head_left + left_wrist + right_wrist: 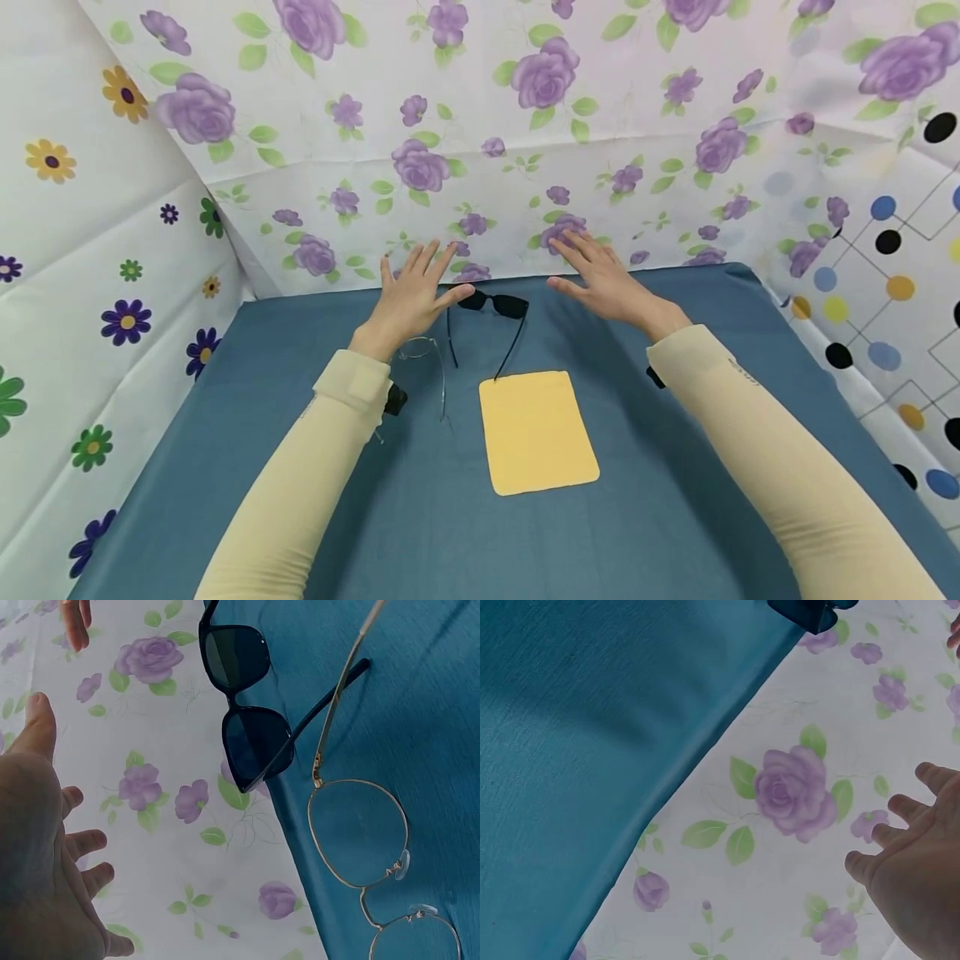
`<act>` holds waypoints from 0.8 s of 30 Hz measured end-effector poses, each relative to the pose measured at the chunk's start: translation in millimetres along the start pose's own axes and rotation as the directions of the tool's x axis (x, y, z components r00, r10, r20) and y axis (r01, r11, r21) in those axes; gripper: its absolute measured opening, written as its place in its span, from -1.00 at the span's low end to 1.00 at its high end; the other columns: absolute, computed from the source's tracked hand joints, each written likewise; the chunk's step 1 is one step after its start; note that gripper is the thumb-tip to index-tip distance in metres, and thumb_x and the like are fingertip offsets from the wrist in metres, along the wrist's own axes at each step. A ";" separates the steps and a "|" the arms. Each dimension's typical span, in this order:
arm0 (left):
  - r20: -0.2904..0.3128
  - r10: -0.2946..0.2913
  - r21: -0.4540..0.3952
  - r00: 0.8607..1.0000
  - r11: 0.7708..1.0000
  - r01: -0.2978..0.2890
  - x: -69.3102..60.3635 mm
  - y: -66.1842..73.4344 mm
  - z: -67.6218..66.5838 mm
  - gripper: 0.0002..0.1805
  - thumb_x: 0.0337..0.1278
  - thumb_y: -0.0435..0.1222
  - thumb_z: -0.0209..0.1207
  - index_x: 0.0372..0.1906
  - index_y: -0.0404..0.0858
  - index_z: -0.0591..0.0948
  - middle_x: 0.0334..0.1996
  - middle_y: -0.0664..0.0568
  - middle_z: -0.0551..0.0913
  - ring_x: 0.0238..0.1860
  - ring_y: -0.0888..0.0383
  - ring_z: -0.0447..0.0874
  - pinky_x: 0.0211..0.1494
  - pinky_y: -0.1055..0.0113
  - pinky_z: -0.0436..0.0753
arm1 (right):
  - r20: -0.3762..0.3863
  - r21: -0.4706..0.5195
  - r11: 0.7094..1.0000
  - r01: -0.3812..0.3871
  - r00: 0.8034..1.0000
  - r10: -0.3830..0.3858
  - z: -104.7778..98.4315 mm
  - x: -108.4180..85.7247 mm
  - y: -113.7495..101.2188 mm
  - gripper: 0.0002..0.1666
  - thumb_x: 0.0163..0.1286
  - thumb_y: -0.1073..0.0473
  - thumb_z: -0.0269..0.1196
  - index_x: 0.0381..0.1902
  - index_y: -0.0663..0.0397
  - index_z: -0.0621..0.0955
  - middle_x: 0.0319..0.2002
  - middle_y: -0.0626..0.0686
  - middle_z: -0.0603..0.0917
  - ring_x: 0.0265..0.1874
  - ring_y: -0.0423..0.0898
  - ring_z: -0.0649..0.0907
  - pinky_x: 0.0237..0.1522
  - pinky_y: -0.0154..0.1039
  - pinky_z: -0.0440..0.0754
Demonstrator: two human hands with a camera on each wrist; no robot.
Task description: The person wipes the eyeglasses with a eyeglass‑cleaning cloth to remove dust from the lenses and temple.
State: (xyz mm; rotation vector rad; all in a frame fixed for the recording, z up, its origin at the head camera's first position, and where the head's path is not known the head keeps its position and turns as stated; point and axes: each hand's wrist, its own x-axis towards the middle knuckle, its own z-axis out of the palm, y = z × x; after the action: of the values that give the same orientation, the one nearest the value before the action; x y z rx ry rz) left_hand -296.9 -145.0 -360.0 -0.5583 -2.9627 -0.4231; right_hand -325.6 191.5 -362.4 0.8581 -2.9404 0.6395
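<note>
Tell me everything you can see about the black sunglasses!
The sunglasses have a shiny black frame, maybe plastic, and two dark lenses joined by a narrow bridge. Both side arms are unfolded, pointing away from the flowery sheet. They sit near the far edge of the blue tablecloth. One arm's tip reaches the top edge of the yellow cloth; I can't tell whether they touch. The hands aren't holding them.
</note>
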 end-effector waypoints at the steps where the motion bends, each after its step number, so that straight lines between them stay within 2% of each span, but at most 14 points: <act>1: 0.001 0.001 -0.002 1.000 1.000 -0.001 -0.5 0.3 -0.8 -0.07 0.48 0.34 -0.12 0.72 0.08 -0.11 0.71 -0.07 -0.15 0.69 -0.12 -0.29 0.52 -0.43 -0.46 | -0.002 0.005 1.000 0.004 1.000 -0.004 -0.8 -0.1 -0.9 -0.07 0.64 -0.23 0.08 0.72 -0.06 -0.01 0.69 0.18 -0.14 0.66 0.23 -0.21 0.59 0.27 -0.34; 8: -0.009 0.013 -0.047 1.000 0.999 -0.013 -4.3 4.4 -2.2 -0.08 0.49 0.32 -0.07 0.72 0.05 -0.07 0.70 -0.07 -0.14 0.69 -0.09 -0.32 0.53 -0.42 -0.42 | -0.007 0.030 0.999 0.030 1.000 -0.029 -2.7 -3.2 -6.0 -0.09 0.65 -0.19 0.10 0.72 -0.05 0.00 0.69 0.18 -0.14 0.66 0.22 -0.22 0.59 0.26 -0.33; 14: -0.002 0.019 -0.079 1.000 0.997 -0.020 -8.5 7.3 1.0 -0.08 0.48 0.31 -0.06 0.72 0.03 -0.05 0.70 -0.08 -0.13 0.69 -0.11 -0.30 0.55 -0.43 -0.36 | -0.006 0.046 0.997 0.055 0.998 -0.055 -0.4 -8.1 -11.3 -0.10 0.65 -0.18 0.10 0.72 -0.07 0.00 0.69 0.17 -0.12 0.66 0.21 -0.21 0.57 0.34 -0.23; 20: -0.013 0.026 -0.107 1.000 0.994 -0.027 -14.0 9.7 3.1 -0.10 0.50 0.28 -0.04 0.72 0.02 -0.02 0.69 -0.10 -0.09 0.69 -0.14 -0.24 0.56 -0.42 -0.30 | 0.001 0.103 0.993 0.058 0.998 -0.059 2.5 -14.0 -17.3 -0.10 0.64 -0.21 0.11 0.72 -0.13 0.02 0.70 0.10 -0.10 0.67 0.15 -0.20 0.57 0.35 -0.20; 24: -0.014 0.026 -0.119 1.000 0.993 -0.027 -18.4 10.1 3.8 -0.10 0.50 0.27 -0.04 0.72 0.00 0.00 0.69 -0.13 -0.05 0.68 -0.15 -0.20 0.56 -0.41 -0.27 | 0.012 0.153 0.987 0.058 0.998 -0.061 3.9 -18.8 -21.7 -0.11 0.63 -0.21 0.12 0.72 -0.19 0.02 0.70 0.08 -0.08 0.67 0.17 -0.14 0.55 0.38 -0.10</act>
State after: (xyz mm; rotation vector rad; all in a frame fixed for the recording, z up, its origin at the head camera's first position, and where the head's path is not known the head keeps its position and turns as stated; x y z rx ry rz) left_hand -276.2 -141.2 -363.8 -0.6039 -2.9290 -0.6018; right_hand -298.0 183.0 -360.1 0.9638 -2.8981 0.8671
